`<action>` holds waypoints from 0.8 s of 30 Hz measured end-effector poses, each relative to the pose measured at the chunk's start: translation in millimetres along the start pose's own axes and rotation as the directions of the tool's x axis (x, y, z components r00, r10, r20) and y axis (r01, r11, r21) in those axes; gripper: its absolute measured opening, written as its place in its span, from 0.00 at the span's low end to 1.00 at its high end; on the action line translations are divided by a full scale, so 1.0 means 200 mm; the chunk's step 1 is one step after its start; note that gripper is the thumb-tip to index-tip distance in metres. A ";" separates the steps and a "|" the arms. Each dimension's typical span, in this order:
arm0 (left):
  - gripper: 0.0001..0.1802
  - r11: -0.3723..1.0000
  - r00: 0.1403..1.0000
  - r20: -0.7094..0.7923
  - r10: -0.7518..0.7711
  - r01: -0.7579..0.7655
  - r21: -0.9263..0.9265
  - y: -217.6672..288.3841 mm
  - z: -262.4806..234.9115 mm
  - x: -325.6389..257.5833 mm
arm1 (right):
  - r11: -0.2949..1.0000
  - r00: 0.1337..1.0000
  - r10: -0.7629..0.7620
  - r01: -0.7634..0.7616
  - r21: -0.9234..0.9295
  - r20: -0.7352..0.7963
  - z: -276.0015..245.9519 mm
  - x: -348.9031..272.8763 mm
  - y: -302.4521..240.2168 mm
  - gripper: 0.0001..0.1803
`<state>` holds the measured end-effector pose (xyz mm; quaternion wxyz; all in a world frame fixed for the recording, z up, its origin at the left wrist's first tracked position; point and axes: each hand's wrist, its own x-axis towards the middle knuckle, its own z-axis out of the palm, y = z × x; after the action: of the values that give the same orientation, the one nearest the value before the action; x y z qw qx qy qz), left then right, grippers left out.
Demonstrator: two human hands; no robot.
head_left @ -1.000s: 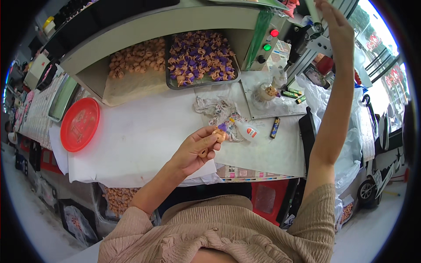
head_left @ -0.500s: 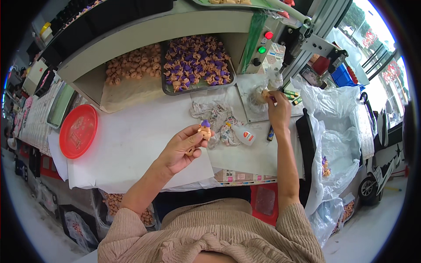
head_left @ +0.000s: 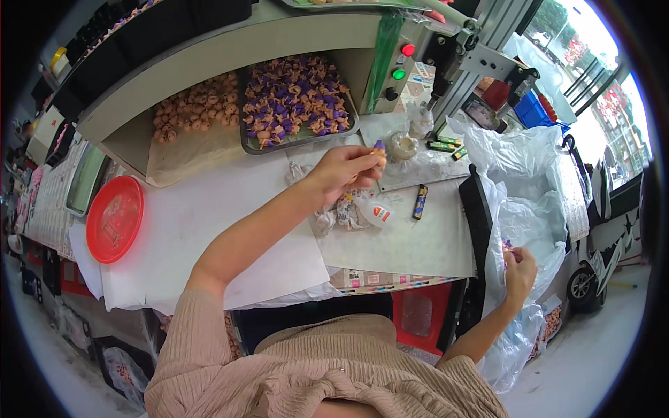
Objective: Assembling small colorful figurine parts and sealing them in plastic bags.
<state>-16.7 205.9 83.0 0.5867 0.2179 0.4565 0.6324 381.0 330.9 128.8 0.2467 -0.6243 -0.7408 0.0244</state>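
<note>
My left hand [head_left: 346, 171] is raised over the middle of the table, thumb and fingers pinching a small peach figurine with a purple top [head_left: 378, 149]. A peach piece shows beneath its fingers, mostly hidden. On the right, my right hand [head_left: 520, 272] reaches into a bin lined with clear plastic [head_left: 533, 216]. Its fingers are closed at a purple-and-peach figurine [head_left: 507, 247], partly covered by the fingertips. Below my left hand lie a crumpled patterned cloth [head_left: 348, 214] and a white bottle [head_left: 376, 212]. A round clear jar [head_left: 403, 148] stands on the press plate just beyond.
A dark tray [head_left: 247, 141] piled with purple-and-peach figurines sits under the shelf, beside loose peach heads [head_left: 198, 104]. A red round tray [head_left: 134, 226] lies at left. The press [head_left: 488, 61] rises at back right. A dark tube [head_left: 420, 202] lies on the table.
My right hand has moved from the jar by the press down into the lined bin. My left hand has gone forward and right with its figurine. The view has shifted slightly.
</note>
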 end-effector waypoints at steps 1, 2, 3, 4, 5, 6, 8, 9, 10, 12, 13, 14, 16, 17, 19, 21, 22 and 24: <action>0.16 0.998 1.000 -0.022 0.004 -0.003 0.065 -0.01 0.03 0.08 | 0.996 0.999 -0.037 0.035 0.086 0.014 0.02 0.00 0.05 0.08; 0.16 0.998 1.000 -0.025 0.004 -0.003 0.068 -0.02 0.05 0.16 | 0.998 0.998 0.019 -0.022 0.053 0.057 -0.02 -0.01 -0.05 0.08; 0.16 0.994 0.997 -0.062 0.045 -0.039 0.098 -0.03 0.08 0.23 | 0.998 0.998 0.018 -0.021 0.055 0.052 -0.02 -0.01 -0.07 0.08; 0.17 0.989 0.991 -0.099 0.088 -0.075 0.129 -0.04 0.10 0.29 | 0.991 0.999 -0.042 0.046 0.123 -0.033 -0.01 -0.01 -0.08 0.08; 0.17 0.988 0.991 -0.095 0.091 -0.078 0.131 -0.07 0.14 0.34 | 0.976 0.988 -0.093 0.114 0.184 -0.122 -0.01 0.00 -0.09 0.08; 0.18 0.975 0.980 -0.115 0.162 -0.141 0.172 -0.09 0.17 0.38 | 0.975 0.988 -0.094 0.116 0.188 -0.126 -0.02 0.00 -0.14 0.08; 0.19 0.954 0.961 -0.135 0.240 -0.208 0.217 -0.14 0.20 0.48 | 0.932 0.983 -0.176 0.182 0.313 -0.048 -0.05 -0.01 -0.30 0.11; 0.19 0.886 0.908 -0.178 0.381 -0.303 0.352 -0.20 0.19 0.55 | 0.930 0.982 -0.180 0.186 0.317 -0.048 -0.04 -0.02 -0.36 0.11; 0.19 0.791 0.836 -0.193 0.514 -0.375 0.483 -0.25 0.19 0.62 | 0.903 0.972 -0.231 0.227 0.364 -0.035 -0.04 -0.04 -0.41 0.10; 0.19 0.670 0.748 -0.181 0.638 -0.424 0.609 -0.28 0.21 0.66 | 0.872 0.961 -0.276 0.262 0.413 -0.026 -0.04 -0.06 -0.50 0.10; 0.19 0.644 0.753 -0.138 0.644 -0.435 0.629 -0.27 0.20 0.66 | 0.840 0.941 -0.339 0.306 0.447 -0.008 -0.03 -0.06 -0.55 0.10; 0.20 0.617 0.758 -0.091 0.646 -0.448 0.646 -0.26 0.20 0.64 | 0.807 0.918 -0.396 0.345 0.480 0.006 -0.03 -0.06 -0.59 0.09; 0.19 0.528 0.725 -0.030 0.688 -0.472 0.706 -0.24 0.22 0.60 | 0.778 0.903 -0.429 0.377 0.502 -0.013 -0.02 -0.05 -0.66 0.09; 0.19 0.438 0.692 0.031 0.722 -0.490 0.754 -0.23 0.23 0.57 | 0.750 0.886 -0.463 0.409 0.520 -0.030 -0.01 -0.04 -0.70 0.08; 0.18 0.437 0.700 0.040 0.713 -0.488 0.755 -0.20 0.25 0.54 | 0.715 0.862 -0.496 0.472 0.516 -0.102 -0.02 0.02 -0.80 0.08; 0.18 0.440 0.714 0.062 0.697 -0.494 0.750 -0.22 0.29 0.53 | 0.616 0.783 -0.537 0.619 0.488 -0.315 0.01 0.15 -0.90 0.09; 0.17 0.431 0.720 0.067 0.691 -0.484 0.761 -0.22 0.29 0.54 | 0.534 0.701 -0.545 0.713 0.454 -0.460 0.03 0.23 -0.97 0.09; 0.17 0.415 0.719 0.061 0.693 -0.466 0.781 -0.20 0.27 0.53 | 0.360 0.475 -0.496 0.874 0.325 -0.727 0.05 0.42 -1.15 0.11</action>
<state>26.0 318.0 48.3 0.1137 0.4958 0.6443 0.5711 157.5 362.8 227.1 0.6227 -0.0810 -0.7782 0.0098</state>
